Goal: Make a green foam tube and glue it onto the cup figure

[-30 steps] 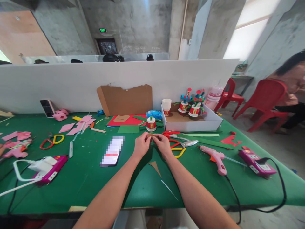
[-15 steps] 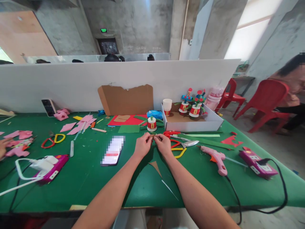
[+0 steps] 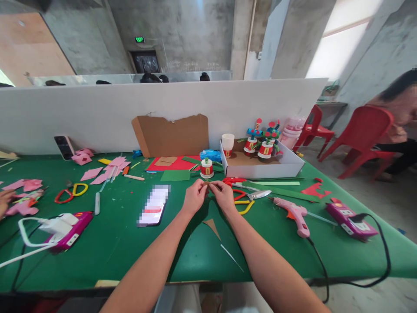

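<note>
My left hand and my right hand meet fingertip to fingertip above the green table. Between them they pinch a small brown piece, mostly hidden by the fingers. Just beyond stands a red and white paper cup with green striped spring arms. Scissors with red and yellow handles lie beside my right hand. A brown cardboard scrap and a thin white strip rest between my forearms. To the left of my left hand is a lit phone.
A white box holds finished cup figures at the back right. A pink glue gun and a purple power strip lie right. Pink scraps, scissors and another power strip lie left, near another person's hand.
The whole view has shifted slightly. My hands stay together at the same spot, and the brown piece between their fingertips shows a little more.
</note>
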Demonstrator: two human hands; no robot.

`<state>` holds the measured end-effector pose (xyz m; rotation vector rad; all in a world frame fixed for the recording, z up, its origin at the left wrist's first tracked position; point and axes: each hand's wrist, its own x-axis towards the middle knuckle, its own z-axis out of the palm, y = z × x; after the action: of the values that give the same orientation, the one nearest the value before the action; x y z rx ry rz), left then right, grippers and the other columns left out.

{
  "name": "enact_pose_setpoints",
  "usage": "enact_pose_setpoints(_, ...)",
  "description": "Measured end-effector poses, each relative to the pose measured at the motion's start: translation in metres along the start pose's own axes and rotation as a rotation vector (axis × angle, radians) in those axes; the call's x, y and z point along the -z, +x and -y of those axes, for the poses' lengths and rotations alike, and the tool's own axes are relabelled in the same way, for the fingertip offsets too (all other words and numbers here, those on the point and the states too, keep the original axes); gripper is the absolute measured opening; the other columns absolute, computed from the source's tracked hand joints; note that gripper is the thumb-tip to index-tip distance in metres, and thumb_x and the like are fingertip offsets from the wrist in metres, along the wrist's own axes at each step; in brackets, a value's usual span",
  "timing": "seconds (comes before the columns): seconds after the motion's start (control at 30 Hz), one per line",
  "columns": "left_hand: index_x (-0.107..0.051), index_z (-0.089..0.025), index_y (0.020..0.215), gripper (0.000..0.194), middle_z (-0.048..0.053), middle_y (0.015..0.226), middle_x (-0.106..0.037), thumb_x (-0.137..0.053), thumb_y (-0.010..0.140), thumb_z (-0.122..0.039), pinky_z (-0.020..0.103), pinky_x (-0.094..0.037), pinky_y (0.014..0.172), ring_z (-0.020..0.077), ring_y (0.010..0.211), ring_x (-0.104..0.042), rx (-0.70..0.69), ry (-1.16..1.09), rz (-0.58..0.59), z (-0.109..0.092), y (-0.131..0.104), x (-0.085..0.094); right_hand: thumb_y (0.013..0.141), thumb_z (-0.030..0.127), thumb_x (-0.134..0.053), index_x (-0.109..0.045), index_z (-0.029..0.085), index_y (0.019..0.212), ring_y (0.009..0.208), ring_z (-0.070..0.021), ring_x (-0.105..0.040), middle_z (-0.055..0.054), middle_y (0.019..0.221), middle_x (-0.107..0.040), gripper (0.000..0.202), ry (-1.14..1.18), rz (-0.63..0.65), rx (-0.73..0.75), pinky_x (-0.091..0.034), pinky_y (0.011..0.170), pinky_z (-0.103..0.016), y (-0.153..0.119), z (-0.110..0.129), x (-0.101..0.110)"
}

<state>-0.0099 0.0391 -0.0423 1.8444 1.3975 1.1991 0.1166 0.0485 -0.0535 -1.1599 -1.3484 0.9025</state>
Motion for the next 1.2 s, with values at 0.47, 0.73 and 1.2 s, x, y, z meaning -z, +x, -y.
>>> enact_pose_setpoints(0.47, -0.048, -0.02, 0.075, 0.015, -0.002, 0.063, -0.057, -0.042, 0.085, -0.029, 0.022, -0.043, 0.056, 0.0124, 0.056, -0.058, 0.019, -0.065, 0.045, 0.0, 0.0, -0.001, 0.071, 0.034, -0.055, -0.063, 0.019, 0.071, 0.067, -0.0177, -0.06, -0.002, 0.07, -0.067, 0.017, -0.077, -0.021, 0.011, -0.045, 0.064, -0.028, -0.001, 0.001, -0.001)
enact_pose_setpoints(0.73, -0.047, -0.021, 0.075, 0.017, -0.001, 0.062, -0.056, -0.036, 0.087, -0.024, 0.023, -0.038, 0.058, 0.0134, 0.057, -0.054, -0.103, 0.192, 0.058, 0.0, -0.002, -0.003, 0.07, 0.033, -0.055, -0.062, 0.019, 0.068, 0.066, -0.0173, -0.06, -0.002, 0.068, -0.067, 0.016, -0.066, -0.053, -0.018, -0.046, 0.064, -0.028, 0.001, -0.007, 0.0)
enact_pose_setpoints(1.2, -0.051, -0.02, 0.074, 0.015, -0.002, 0.061, -0.06, -0.044, 0.084, -0.029, 0.022, -0.042, 0.06, 0.0119, 0.057, -0.056, -0.077, 0.041, 0.139, 0.003, 0.002, 0.013, 0.072, 0.035, -0.054, -0.057, 0.021, 0.068, 0.058, -0.0151, -0.056, 0.001, 0.062, -0.062, 0.014, -0.045, 0.04, 0.008, -0.044, 0.055, -0.026, -0.005, 0.003, -0.003)
